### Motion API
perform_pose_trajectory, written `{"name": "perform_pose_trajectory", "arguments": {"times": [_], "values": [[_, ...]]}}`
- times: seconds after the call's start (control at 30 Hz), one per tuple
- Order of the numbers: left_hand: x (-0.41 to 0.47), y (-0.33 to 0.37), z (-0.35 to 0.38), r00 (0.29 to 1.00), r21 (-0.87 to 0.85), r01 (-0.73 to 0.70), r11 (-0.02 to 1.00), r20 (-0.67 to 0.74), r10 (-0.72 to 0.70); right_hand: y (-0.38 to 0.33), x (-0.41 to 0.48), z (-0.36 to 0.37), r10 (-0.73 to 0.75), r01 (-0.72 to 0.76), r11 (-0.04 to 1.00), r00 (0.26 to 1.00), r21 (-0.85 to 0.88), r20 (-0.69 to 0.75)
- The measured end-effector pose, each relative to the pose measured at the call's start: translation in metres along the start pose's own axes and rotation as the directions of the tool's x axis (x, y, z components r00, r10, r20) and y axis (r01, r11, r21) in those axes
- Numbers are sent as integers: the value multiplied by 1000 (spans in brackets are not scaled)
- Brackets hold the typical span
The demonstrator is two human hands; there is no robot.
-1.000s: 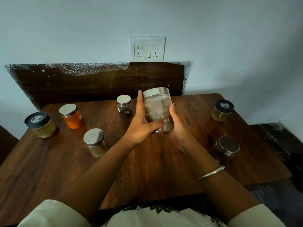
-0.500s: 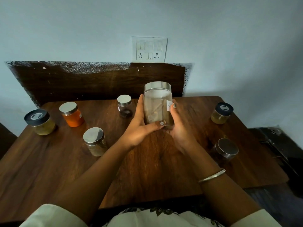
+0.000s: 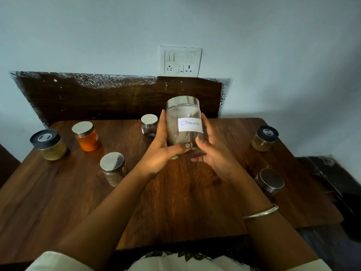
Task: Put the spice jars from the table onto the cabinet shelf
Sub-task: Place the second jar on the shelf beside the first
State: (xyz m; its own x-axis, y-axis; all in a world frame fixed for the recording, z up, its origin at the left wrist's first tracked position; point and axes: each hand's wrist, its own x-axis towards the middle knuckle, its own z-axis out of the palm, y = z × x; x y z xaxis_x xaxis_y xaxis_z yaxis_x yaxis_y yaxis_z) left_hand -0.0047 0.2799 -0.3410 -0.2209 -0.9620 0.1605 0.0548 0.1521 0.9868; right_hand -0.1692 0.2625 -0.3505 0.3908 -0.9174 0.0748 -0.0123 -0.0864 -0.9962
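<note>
Cinnamon jar [image 3: 183, 118] is upright over the bench [image 3: 175, 202], with my left hand [image 3: 162, 151] and right hand [image 3: 214, 153] both wrapped round its lower wall. I judge it glass: rigid, smooth, breakable, fairly light. Best gripped mid-body.

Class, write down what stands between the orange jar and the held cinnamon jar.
A small silver-lidded jar of dark contents stands between the orange jar and the cinnamon jar, close by the left hand, as the head view shows.
</note>
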Motion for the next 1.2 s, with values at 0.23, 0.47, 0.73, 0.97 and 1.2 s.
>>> {"name": "perform_pose_trajectory", "arguments": {"times": [0.23, 0.47, 0.73, 0.97, 1.2], "values": [[-3, -5, -11, 988, 114, -23, 993, 154, 5, -14, -8, -20, 55, -44, 996, 989, -84, 137], [-1, 5, -24, 978, 432, -104, 896, 210, 12, -20, -12, -15, 18, -7, 994, 995, -110, 99], [-1, 13, -36, 983, 525, -143, 839, 174, 59, -26, -4, -11, -8, 28, 980, 995, -197, 103], [-1, 12, -54, 983, 496, -131, 858, 176, 49, -31, 4, 0, -24, 50, 968, 994, -247, 106], [-5, 27, -80, 980, 510, -179, 841, 170, 106, -47, 23, 21, -66, 104, 962, 985, -252, 157]]}}
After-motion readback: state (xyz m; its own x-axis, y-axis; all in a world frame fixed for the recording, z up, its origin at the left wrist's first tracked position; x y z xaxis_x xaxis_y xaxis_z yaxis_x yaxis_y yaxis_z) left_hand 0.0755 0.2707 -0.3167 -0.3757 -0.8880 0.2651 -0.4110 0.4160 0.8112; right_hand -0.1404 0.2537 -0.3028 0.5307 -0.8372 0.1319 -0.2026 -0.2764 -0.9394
